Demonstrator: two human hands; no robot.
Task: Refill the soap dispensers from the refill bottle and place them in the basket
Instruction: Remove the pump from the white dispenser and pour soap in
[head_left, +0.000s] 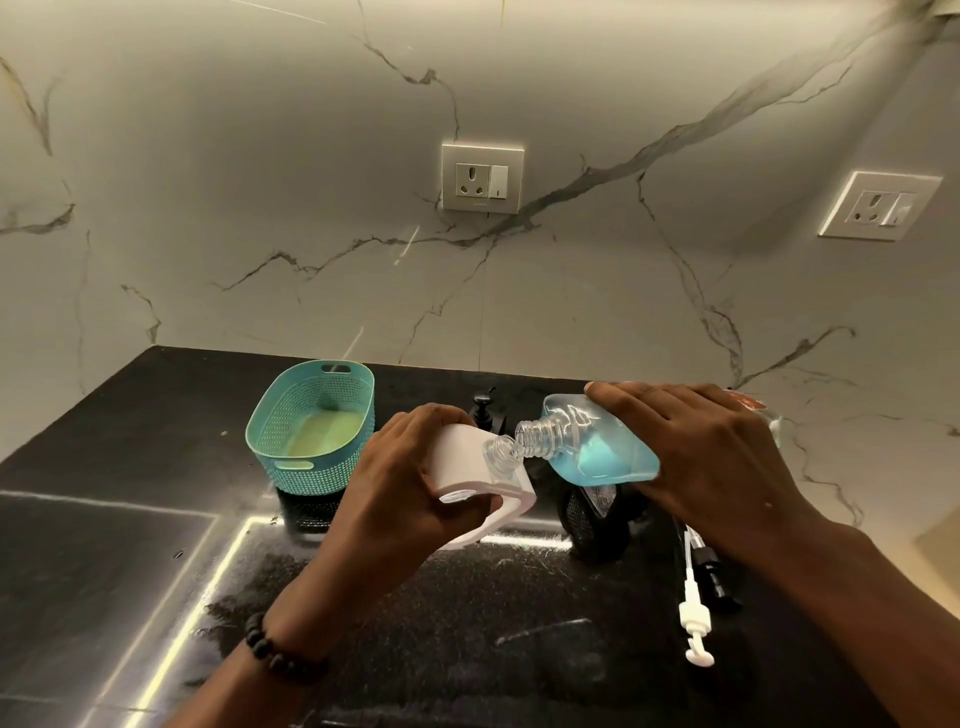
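Note:
My left hand (400, 478) grips a white soap dispenser (478, 480) with a clear threaded neck, tilted toward the right above the black counter. My right hand (696, 457) holds a clear refill bottle (592, 441) of blue liquid, tipped on its side. Its open threaded mouth touches the dispenser's neck. A teal perforated basket (311, 426) stands on the counter to the left of my hands, with nothing in it. A white pump head (693, 613) lies on the counter at the right.
A black pump top (482, 402) shows behind the dispenser. A black pump part (719, 577) lies beside the white pump. A dark mesh-patterned object (587, 514) sits under the refill bottle. The marble wall carries two sockets (482, 179) (880, 206).

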